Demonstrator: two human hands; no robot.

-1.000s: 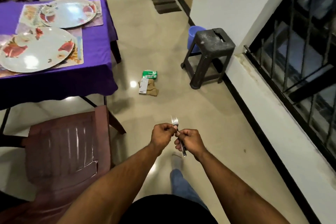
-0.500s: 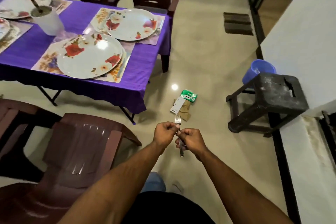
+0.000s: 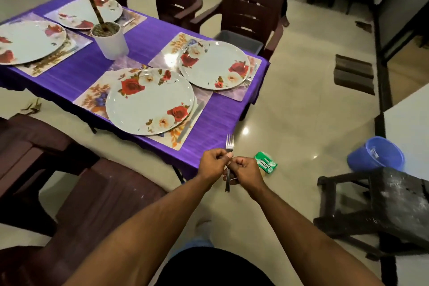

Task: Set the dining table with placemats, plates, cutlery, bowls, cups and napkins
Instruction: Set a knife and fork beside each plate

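Purple-clothed surface (image 3: 220,132) holds four floral plates on placemats, a potted plant (image 3: 109,37) mid-surface, a knife (image 3: 191,121) beside the nearest plate (image 3: 148,102). Brown chairs ring it; stool (image 3: 380,204) and blue bucket (image 3: 373,153) right. Tiled floor between lies open. Left hand (image 3: 212,162) and right hand (image 3: 246,170), fingers clamped on an upright fork (image 3: 229,146), hover just off the surface's near corner.

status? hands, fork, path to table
Left hand and right hand both grip fork, tines up. Table not reached. Brown chair nearby left.

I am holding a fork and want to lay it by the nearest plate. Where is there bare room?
Free: the placemat strip left of the nearest plate, and purple cloth right of the knife. Crowded: between the two near plates, where the mats meet.
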